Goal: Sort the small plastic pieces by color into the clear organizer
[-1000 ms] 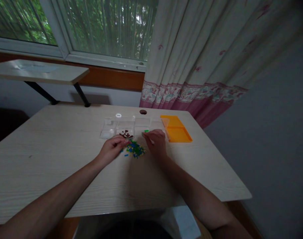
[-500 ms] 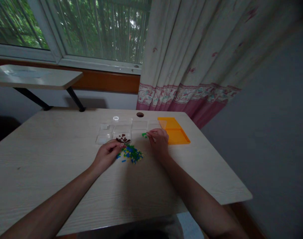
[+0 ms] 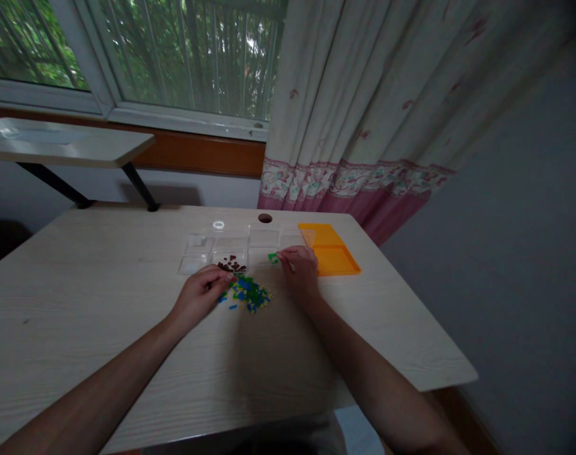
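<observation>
A small pile of green, blue and yellow pieces (image 3: 249, 293) lies on the pale wooden table (image 3: 127, 328). My left hand (image 3: 199, 294) rests at the pile's left edge, its fingers curled and pinched at the nearest pieces. My right hand (image 3: 299, 268) sits to the right of the pile, fingers pinched together over the clear compartment tray (image 3: 231, 248), right beside a few green pieces (image 3: 272, 257) in one cell. Brown pieces (image 3: 231, 264) fill another cell. What either pinch holds is too small to make out.
An orange tray lid (image 3: 330, 256) lies just right of my right hand. A round cable hole (image 3: 264, 218) is at the table's far edge. A second table (image 3: 65, 142), a window and a curtain (image 3: 364, 114) stand behind.
My right hand has moved from the pile up to the tray's cell with green pieces. My left hand stays at the pile's left edge. The view has shifted slightly.
</observation>
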Demonstrator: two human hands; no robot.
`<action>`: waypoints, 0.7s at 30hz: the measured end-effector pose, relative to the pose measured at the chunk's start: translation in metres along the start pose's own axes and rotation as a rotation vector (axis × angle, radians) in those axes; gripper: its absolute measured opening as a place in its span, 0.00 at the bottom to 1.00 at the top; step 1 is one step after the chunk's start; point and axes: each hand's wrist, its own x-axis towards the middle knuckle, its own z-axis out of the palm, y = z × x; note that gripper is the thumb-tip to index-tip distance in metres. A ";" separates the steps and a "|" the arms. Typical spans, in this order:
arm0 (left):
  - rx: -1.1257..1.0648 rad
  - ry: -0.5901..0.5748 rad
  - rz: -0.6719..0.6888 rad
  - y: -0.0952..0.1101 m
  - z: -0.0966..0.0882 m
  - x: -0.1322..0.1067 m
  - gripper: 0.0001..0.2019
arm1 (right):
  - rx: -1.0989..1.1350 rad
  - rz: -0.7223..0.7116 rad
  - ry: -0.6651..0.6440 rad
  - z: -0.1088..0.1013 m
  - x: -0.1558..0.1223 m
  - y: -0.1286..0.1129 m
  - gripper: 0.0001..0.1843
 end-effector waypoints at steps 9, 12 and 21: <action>0.272 -0.122 0.265 -0.001 -0.003 -0.001 0.07 | 0.037 0.012 -0.013 -0.003 0.001 -0.003 0.12; 0.363 -0.207 0.281 -0.001 -0.004 -0.001 0.07 | 0.041 0.018 -0.021 -0.004 0.001 -0.004 0.13; 0.626 -0.289 0.213 0.006 -0.007 -0.004 0.15 | 0.044 0.048 -0.065 -0.008 0.001 -0.008 0.12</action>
